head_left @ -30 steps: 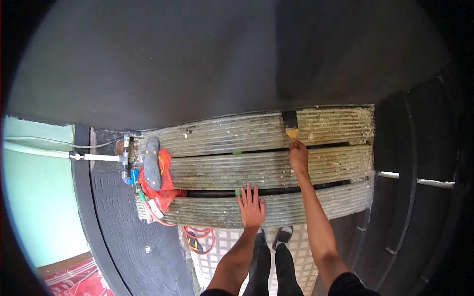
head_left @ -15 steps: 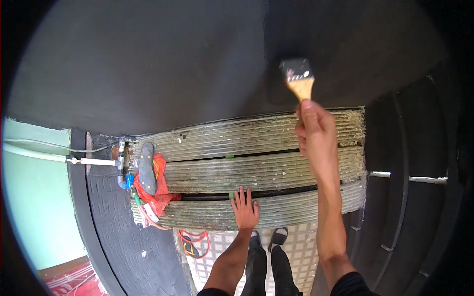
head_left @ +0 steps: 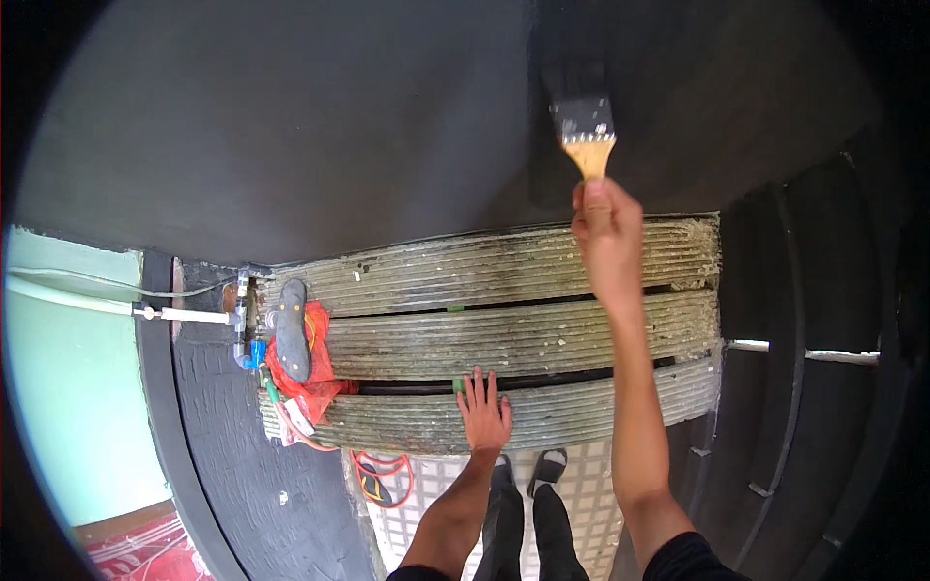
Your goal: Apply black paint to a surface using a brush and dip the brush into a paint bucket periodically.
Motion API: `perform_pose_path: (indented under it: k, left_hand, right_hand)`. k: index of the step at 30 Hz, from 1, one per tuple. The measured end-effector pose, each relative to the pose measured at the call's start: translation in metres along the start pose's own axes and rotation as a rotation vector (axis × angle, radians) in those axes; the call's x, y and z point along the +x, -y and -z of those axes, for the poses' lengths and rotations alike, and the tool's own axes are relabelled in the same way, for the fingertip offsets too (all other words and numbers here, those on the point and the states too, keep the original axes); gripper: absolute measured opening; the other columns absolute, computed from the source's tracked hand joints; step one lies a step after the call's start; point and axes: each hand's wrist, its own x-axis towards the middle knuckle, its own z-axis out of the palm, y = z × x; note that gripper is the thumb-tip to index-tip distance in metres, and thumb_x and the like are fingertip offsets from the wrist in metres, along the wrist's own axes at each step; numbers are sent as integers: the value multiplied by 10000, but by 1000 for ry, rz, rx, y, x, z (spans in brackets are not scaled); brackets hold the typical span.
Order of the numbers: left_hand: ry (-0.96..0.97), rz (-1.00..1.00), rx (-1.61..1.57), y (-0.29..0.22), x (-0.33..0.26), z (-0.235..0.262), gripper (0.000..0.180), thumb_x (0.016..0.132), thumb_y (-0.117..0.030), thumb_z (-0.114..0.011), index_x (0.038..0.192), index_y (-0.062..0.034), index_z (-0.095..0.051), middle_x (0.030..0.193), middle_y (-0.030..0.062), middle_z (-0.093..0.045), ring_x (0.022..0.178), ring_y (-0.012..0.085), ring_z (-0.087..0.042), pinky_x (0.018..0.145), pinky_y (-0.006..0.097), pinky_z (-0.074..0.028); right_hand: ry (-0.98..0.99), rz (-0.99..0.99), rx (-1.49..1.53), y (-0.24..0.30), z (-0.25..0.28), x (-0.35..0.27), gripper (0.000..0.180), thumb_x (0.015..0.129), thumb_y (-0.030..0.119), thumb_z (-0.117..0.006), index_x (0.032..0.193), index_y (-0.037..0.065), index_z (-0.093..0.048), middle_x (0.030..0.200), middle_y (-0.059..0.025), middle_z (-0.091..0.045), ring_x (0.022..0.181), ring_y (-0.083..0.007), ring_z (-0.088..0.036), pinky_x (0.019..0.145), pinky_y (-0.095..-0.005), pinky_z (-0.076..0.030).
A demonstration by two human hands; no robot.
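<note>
My right hand (head_left: 606,228) is closed round the wooden handle of a flat paintbrush (head_left: 587,145). The brush points up and away, its dark bristles on or very near the dark grey wall (head_left: 387,126); contact is hard to make out. A darker, wet-looking patch surrounds the bristles. My left hand (head_left: 484,416) lies flat with fingers spread on the nearest ridged plank of a weathered wooden bench (head_left: 542,344), its fingertips by the gap between two planks.
At the bench's left end a grey sandal (head_left: 293,329) lies on a red plastic bag (head_left: 318,373), beside white pipes (head_left: 194,317) with a blue fitting. An orange hose (head_left: 387,457) and another sandal (head_left: 372,484) lie on the tiled floor. Dark slats (head_left: 756,290) stand at right.
My right hand and the paintbrush have moved up along the wall and slightly left. My left hand stays in place on the bench.
</note>
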Motion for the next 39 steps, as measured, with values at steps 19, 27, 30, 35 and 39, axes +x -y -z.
perform_pose_path:
  k: [19, 27, 30, 35, 39]
  left_hand:
    - [-33, -8, -9, 6, 1, 0, 591, 988, -272, -495, 1542, -98, -385, 1651, 158, -259, 1500, 442, -231, 1188, 620, -182]
    - [-16, 1, 22, 9, -1, 5, 603, 988, -278, -491, 1551, -96, -370, 1658, 155, -244, 1502, 433, -231, 1189, 613, -184]
    - [-16, -8, -12, 2, 0, 5, 602, 988, -279, -491, 1551, -101, -372, 1660, 154, -240, 1503, 433, -228, 1193, 612, -177]
    - [-14, -6, -11, 2, 1, 2, 601, 990, -285, -493, 1552, -109, -373, 1661, 150, -238, 1505, 432, -224, 1196, 612, -174]
    - [-9, -3, -12, 4, -1, -4, 596, 995, -291, -487, 1552, -111, -373, 1661, 147, -238, 1505, 434, -222, 1196, 615, -173]
  right_hand:
    - [-5, -431, -151, -47, -1, -39, 435, 1065, 396, -491, 845, 45, -624, 574, 28, -462, 440, -72, -374, 407, -278, -272]
    - [10, 75, 243, 116, -3, -16, 418, 1075, 381, -491, 851, 39, -576, 589, 69, -405, 505, -5, -309, 450, -225, -193]
    - [-4, 38, 123, 80, -4, 5, 446, 1074, 379, -478, 792, 46, -568, 590, 55, -415, 512, -26, -342, 454, -238, -227]
    - [-1, -251, -60, -98, 4, -16, 504, 1067, 379, -460, 688, 51, -513, 591, 2, -432, 554, -107, -434, 529, -322, -348]
    - [11, -605, -216, -169, 16, -48, 515, 1060, 393, -475, 717, 19, -562, 599, -44, -478, 553, -168, -480, 555, -358, -382]
